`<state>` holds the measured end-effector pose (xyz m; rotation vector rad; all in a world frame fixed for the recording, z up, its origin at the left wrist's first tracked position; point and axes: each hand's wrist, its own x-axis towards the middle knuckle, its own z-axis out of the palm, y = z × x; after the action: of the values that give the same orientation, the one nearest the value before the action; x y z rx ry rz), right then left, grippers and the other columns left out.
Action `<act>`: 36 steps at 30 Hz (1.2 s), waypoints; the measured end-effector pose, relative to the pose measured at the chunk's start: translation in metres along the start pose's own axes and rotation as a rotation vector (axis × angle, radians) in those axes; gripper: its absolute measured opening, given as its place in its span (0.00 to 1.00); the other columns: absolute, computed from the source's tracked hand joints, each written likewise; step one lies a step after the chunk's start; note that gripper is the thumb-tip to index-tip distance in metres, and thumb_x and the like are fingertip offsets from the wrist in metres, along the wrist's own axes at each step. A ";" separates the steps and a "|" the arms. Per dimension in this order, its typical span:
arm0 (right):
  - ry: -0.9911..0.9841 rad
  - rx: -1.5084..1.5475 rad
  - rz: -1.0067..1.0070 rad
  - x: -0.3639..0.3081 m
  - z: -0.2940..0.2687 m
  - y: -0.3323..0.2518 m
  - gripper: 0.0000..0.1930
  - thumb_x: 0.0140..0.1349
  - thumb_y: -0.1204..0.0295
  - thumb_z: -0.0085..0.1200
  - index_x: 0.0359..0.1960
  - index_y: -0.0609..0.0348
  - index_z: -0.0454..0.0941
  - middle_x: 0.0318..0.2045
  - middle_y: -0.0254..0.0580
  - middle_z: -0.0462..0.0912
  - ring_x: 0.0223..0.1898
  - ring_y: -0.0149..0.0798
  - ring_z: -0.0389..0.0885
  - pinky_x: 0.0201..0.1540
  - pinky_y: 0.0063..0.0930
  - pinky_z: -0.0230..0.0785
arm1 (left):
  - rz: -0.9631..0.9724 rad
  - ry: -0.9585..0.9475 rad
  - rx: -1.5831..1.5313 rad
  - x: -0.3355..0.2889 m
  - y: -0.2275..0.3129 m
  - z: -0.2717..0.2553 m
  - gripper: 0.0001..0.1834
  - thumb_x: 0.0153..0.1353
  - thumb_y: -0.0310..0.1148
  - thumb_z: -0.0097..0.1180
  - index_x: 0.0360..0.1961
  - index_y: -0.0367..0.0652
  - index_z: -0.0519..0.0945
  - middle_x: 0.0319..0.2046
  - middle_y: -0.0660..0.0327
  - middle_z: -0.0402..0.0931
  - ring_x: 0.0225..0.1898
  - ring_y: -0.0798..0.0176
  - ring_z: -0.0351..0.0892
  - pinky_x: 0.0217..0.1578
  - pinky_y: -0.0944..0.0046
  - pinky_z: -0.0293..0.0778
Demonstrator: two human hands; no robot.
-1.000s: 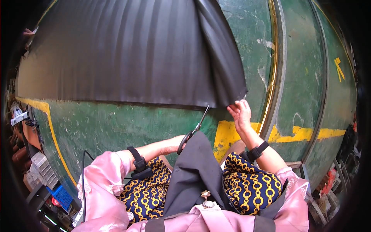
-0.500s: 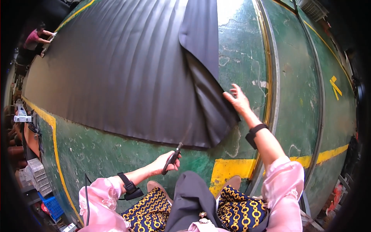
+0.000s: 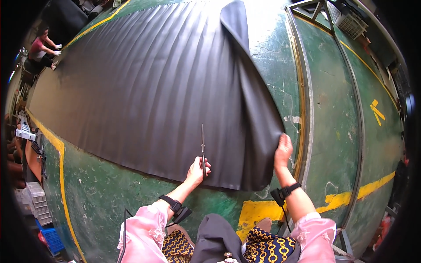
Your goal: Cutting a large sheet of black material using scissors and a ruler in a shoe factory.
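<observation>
A large black sheet (image 3: 175,101), smooth and rippled lengthwise, lies over the floor in front of me. My left hand (image 3: 198,169) is closed around the dark handles of scissors (image 3: 202,149), their thin blade pointing away from me above the sheet's near part. At the sheet's right edge, my right hand (image 3: 283,151) grips the border, its fingers partly hidden by the material. The sheet bulges up in a long fold beside that hand, and its far right corner is still turned over.
Metal rails (image 3: 309,105) run along the green floor (image 3: 118,193) to my right. A yellow painted patch (image 3: 258,212) lies by my feet. Far left, a person (image 3: 41,48) in gloves crouches at the sheet's edge. Grey crates (image 3: 39,204) and a blue basket (image 3: 52,239) stand at left.
My right hand went from open beside the folded edge to gripping it, and much of the fold has opened out rightward. My left hand moved forward with the scissors over the sheet.
</observation>
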<state>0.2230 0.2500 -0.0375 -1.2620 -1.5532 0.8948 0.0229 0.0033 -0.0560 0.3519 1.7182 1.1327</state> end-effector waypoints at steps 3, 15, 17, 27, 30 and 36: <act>0.050 -0.152 0.281 -0.008 -0.056 0.065 0.17 0.67 0.60 0.43 0.31 0.64 0.74 0.21 0.36 0.74 0.27 0.28 0.68 0.34 0.27 0.64 | -0.035 -0.019 -0.017 0.002 0.004 0.002 0.19 0.50 0.25 0.53 0.46 0.40 0.66 0.34 0.61 0.75 0.31 0.68 0.77 0.31 0.69 0.74; -0.166 -0.467 0.490 -0.007 -0.077 0.099 0.19 0.60 0.56 0.50 0.30 0.65 0.74 0.24 0.49 0.77 0.28 0.41 0.74 0.35 0.35 0.65 | -0.028 -0.025 0.051 0.009 -0.007 0.002 0.19 0.51 0.27 0.58 0.44 0.41 0.68 0.32 0.64 0.77 0.32 0.71 0.76 0.33 0.70 0.72; -0.203 -0.481 0.497 -0.004 -0.081 0.098 0.20 0.59 0.55 0.51 0.30 0.65 0.74 0.25 0.49 0.77 0.28 0.41 0.74 0.35 0.35 0.65 | 0.016 0.012 0.203 0.012 -0.010 0.004 0.19 0.50 0.27 0.58 0.44 0.42 0.68 0.32 0.65 0.78 0.34 0.69 0.77 0.38 0.67 0.72; -0.030 -0.276 0.139 0.031 -0.081 0.077 0.16 0.57 0.64 0.54 0.47 0.54 0.73 0.35 0.39 0.80 0.37 0.38 0.79 0.41 0.31 0.70 | 0.079 0.057 0.401 0.021 -0.022 0.019 0.23 0.48 0.34 0.61 0.44 0.44 0.68 0.35 0.60 0.78 0.40 0.59 0.77 0.42 0.59 0.70; -0.322 0.272 0.317 0.048 -0.050 -0.042 0.11 0.62 0.68 0.51 0.44 0.58 0.75 0.35 0.33 0.80 0.37 0.26 0.77 0.40 0.22 0.69 | 0.108 0.169 0.532 0.013 -0.015 0.021 0.19 0.47 0.28 0.59 0.42 0.43 0.68 0.31 0.62 0.79 0.36 0.65 0.78 0.42 0.64 0.71; -0.772 0.915 -0.384 0.006 -0.072 -0.263 0.08 0.61 0.76 0.44 0.30 0.63 0.77 0.23 0.43 0.79 0.29 0.43 0.77 0.35 0.35 0.71 | 0.072 0.176 0.552 0.001 -0.003 0.013 0.19 0.49 0.33 0.58 0.42 0.44 0.68 0.33 0.60 0.79 0.39 0.59 0.78 0.42 0.59 0.70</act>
<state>0.2080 0.1993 0.2300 0.0642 -1.5271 1.6648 0.0341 0.0094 -0.0597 0.6716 2.1803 0.7353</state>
